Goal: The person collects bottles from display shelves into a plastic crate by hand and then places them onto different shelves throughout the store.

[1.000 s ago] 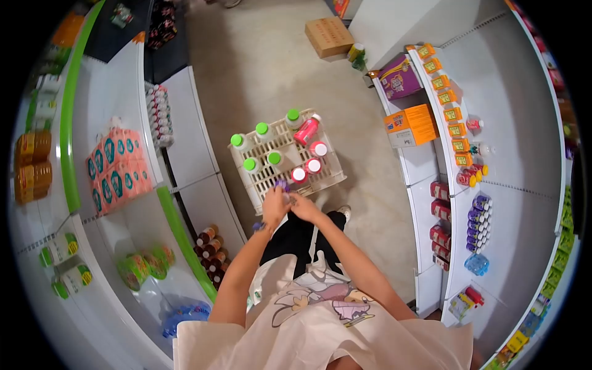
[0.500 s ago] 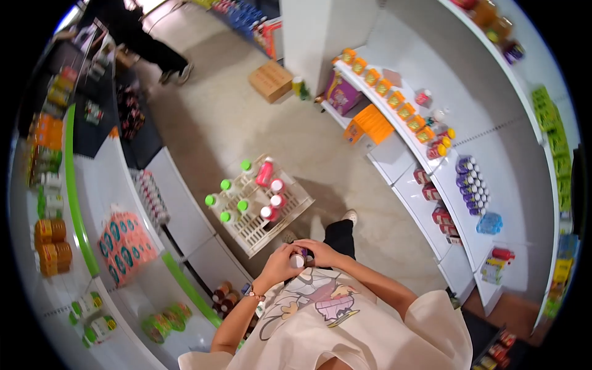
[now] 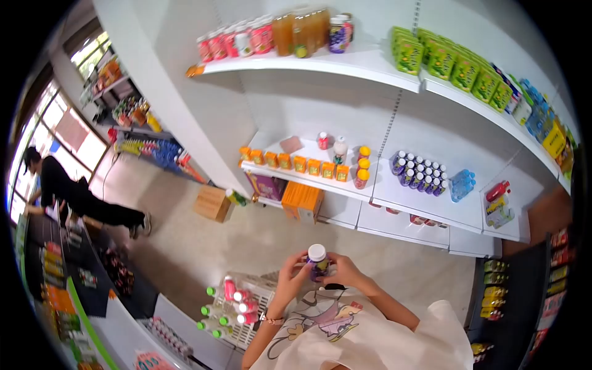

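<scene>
Upright in front of my chest is a dark purple bottle with a white cap, held between both hands. My left hand closes on its left side, and my right hand grips it from the right. Below and to the left, a cream plastic crate holds several green-capped bottles and several pink bottles. On the middle shelf ahead stands a group of similar purple bottles with white caps.
Beside those bottles lies a blue bottle pack. Orange boxes line the same shelf. Above are pink bottles, amber bottles and green packs. A cardboard box sits on the floor; a person leans over at far left.
My view has swung right and up from the crate toward the shelves. The purple bottle has come up from near my waist and shows more clearly, still in both hands.
</scene>
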Motion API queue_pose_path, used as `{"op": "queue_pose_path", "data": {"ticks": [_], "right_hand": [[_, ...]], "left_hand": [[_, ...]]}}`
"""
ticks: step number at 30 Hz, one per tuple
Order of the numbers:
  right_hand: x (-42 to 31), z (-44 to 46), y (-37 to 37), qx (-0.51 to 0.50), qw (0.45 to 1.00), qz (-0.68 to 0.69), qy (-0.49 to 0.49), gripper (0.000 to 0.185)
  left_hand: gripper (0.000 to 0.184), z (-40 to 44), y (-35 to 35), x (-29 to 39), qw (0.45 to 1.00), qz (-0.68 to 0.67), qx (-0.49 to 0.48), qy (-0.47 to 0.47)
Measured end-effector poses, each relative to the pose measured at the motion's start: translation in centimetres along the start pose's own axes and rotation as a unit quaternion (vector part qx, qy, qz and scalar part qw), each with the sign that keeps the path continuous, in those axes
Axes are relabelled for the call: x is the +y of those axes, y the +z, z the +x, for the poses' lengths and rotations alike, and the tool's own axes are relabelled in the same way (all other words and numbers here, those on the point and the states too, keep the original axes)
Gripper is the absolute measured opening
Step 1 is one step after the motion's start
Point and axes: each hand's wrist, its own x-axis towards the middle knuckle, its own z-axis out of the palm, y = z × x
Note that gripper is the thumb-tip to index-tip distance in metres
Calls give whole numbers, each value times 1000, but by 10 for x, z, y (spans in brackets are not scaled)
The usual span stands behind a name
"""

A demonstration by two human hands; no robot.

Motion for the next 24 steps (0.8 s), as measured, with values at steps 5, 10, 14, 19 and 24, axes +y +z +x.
{"op": "queue_pose_path", "data": {"ticks": [5, 10, 14, 19, 24], "right_hand": [[15, 15, -77, 9, 997, 73, 11, 59], [-10, 58, -134, -7, 983, 178, -40, 47], [-21, 91, -155, 16, 949, 313, -17, 49], [-53, 132, -181, 79, 943, 317, -69, 48], [-81, 180, -209, 208, 962, 152, -93, 63]], "left_hand": [[40, 57, 50, 2, 999, -12, -45, 16], [43, 97, 86, 30, 993, -108, 26, 47], [45, 118, 99, 61, 996, -50, 43, 63], [50, 163, 107, 81, 995, -13, 52, 79], [61, 239, 94, 88, 981, 38, 9, 189]]}}
